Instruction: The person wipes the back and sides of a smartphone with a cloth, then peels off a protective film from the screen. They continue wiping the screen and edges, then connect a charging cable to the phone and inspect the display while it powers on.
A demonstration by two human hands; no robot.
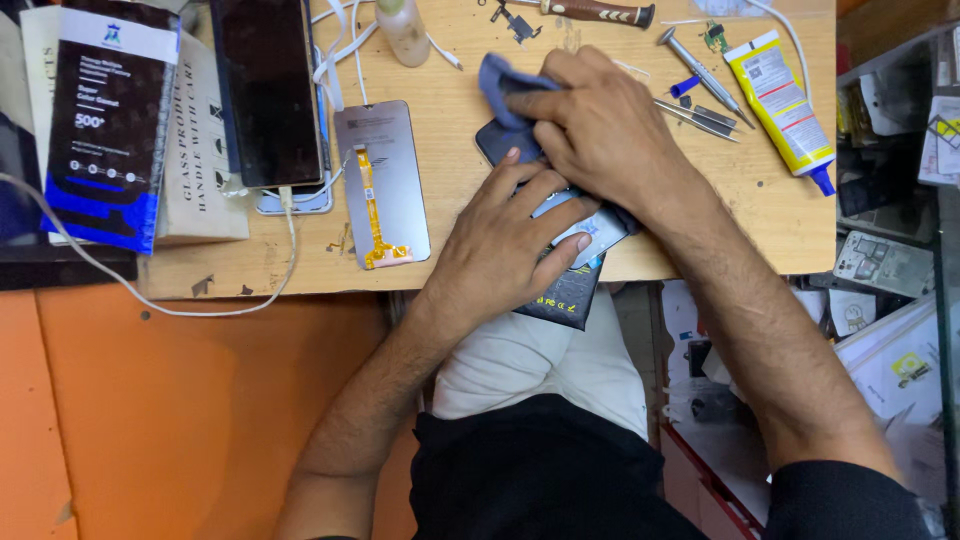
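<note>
Both hands on phone (560, 245); right hand (600, 130) presses cloth (500, 80); bottle (403, 30) near.

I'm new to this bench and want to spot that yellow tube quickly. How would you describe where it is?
Start at the wooden table and look to its far right corner, beyond the right hand that presses a blue cloth. There lies the yellow tube, slanted, beside thin metal tools. It alone is bright yellow with a blue cap.
</note>
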